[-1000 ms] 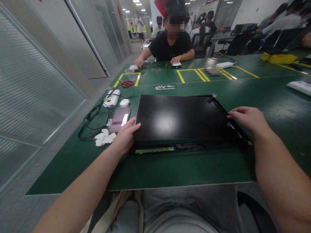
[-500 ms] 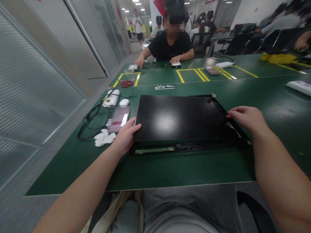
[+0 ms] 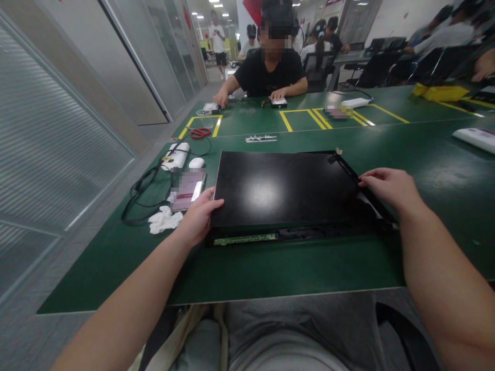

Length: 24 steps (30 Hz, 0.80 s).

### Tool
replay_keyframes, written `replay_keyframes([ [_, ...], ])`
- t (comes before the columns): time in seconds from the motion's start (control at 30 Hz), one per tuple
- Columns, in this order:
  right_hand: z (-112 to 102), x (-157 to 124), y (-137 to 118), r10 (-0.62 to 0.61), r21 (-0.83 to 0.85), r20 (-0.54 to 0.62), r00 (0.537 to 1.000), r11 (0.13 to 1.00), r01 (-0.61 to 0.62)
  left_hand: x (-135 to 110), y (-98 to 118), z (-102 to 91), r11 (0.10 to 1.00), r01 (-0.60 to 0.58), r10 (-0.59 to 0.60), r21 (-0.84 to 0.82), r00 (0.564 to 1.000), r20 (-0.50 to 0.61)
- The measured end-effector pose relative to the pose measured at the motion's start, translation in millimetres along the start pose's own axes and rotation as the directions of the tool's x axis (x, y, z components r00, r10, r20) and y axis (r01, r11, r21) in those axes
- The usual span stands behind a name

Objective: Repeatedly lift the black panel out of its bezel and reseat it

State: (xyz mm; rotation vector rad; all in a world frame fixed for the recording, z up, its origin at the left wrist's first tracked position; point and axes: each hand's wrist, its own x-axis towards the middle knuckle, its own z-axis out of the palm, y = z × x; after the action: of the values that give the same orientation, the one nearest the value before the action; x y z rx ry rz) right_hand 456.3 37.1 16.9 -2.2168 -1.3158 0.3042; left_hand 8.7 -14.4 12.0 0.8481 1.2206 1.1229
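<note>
Screen: a flat dark screen [image 3: 286, 188] lies at the middle of the near part of the green table [image 3: 294, 273], over a black frame [image 3: 348, 169]; frame parts show along its right side and near edge.
Left hand: the left hand [image 3: 197, 216] holds the screen's left edge near the near corner, thumb on top; its other fingers are partly hidden beneath.
Right hand: the right hand [image 3: 390, 186] has thumb and fingertips narrowed together at the frame's right rim, apparently pinching it.
Circuit strip: a green circuit strip [image 3: 245, 239] lies bare along the near left edge, just beside the screen.
Left of the screen: a phone [image 3: 189, 190], a crumpled tissue [image 3: 164, 220] and a black cable [image 3: 133, 201].
Far side: red-handled scissors [image 3: 200, 133] lie far left, thin white strips [image 3: 261, 138] beyond the screen; a co-worker [image 3: 270, 72] sits across the table.
Crack risk: the screen could bend or crack if the hands pull unevenly, since they hold opposite sides.
Strip risk: the circuit strip could be scraped or strained if the screen's near edge slid onto it.
Slip risk: a loose left thumb could let that corner drop onto the frame.
</note>
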Motion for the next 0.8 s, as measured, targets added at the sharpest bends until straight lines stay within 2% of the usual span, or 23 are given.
replay_keyframes([
  [0.27,1,3,5,-0.014,-0.012,0.005,1.000,1.000,0.014,3,-6,-3.3,0.999,-0.049,0.047,0.022,0.997,0.058],
  [0.37,3,6,8,-0.034,-0.029,0.006,0.999,0.999,0.034,2,-4,-5.2,0.992,-0.108,0.102,0.062,0.990,0.094],
  [0.47,4,8,9,-0.037,-0.030,-0.008,0.999,0.999,0.037,1,-1,-8.1,0.966,-0.194,0.180,0.173,0.979,0.091],
  [0.53,4,7,9,-0.027,-0.028,-0.016,1.000,0.999,0.027,0,1,-11.9,0.919,-0.247,0.241,0.308,0.969,0.055],
  [0.63,3,5,7,-0.030,-0.027,-0.023,0.999,0.999,0.029,2,2,-19.6,0.801,-0.270,0.328,0.535,0.945,-0.015],
  [0.73,2,4,6,-0.017,-0.024,-0.022,1.000,1.000,0.017,6,-1,-25.8,0.690,-0.276,0.351,0.669,0.936,0.023],
  [0.8,2,4,5,0.003,-0.022,-0.020,1.000,1.000,-0.003,8,-3,-27.6,0.651,-0.289,0.336,0.702,0.939,0.075],
])
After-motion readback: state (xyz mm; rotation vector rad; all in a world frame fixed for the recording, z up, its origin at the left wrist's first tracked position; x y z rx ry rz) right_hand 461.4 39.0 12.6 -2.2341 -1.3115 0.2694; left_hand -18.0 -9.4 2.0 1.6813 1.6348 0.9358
